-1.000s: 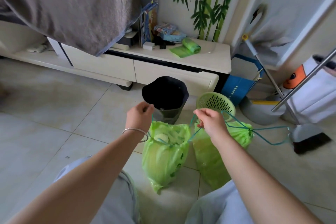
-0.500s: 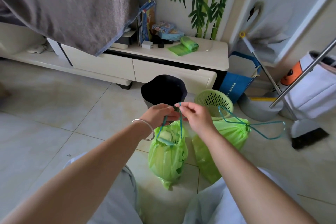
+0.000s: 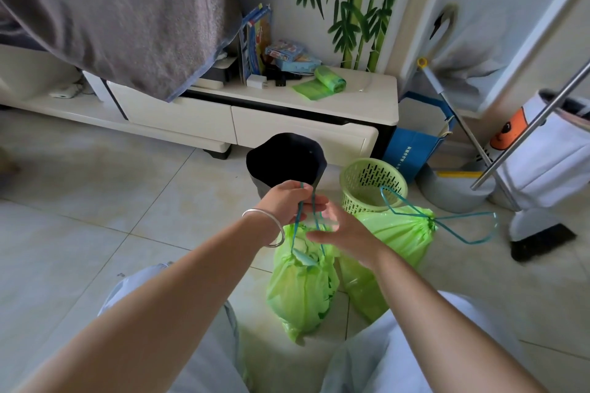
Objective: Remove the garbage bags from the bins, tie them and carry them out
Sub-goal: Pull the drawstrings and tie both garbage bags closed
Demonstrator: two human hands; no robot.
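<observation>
Two green garbage bags stand on the floor tiles between my knees. My left hand (image 3: 292, 202) is shut on the blue drawstrings (image 3: 298, 217) of the nearer bag (image 3: 300, 293) and holds them up. My right hand (image 3: 343, 230) hovers just right of the strings with its fingers spread, holding nothing. The second bag (image 3: 397, 233) lies to the right, its neck cinched and its blue loops splayed out. Behind them stand a dark bin (image 3: 285, 159) and a green perforated basket bin (image 3: 367, 182), both without a bag.
A white low cabinet (image 3: 287, 124) runs along the wall, with a roll of green bags (image 3: 325, 81) on top. A grey cloth hangs at upper left. A blue paper bag (image 3: 412, 150), a dustpan, a broom and a white hamper (image 3: 549, 156) crowd the right side.
My hands came together from a wide pull on the drawstrings. The left hand now holds both strings; the right hand has let go and opened. The bag's neck has drawn tighter.
</observation>
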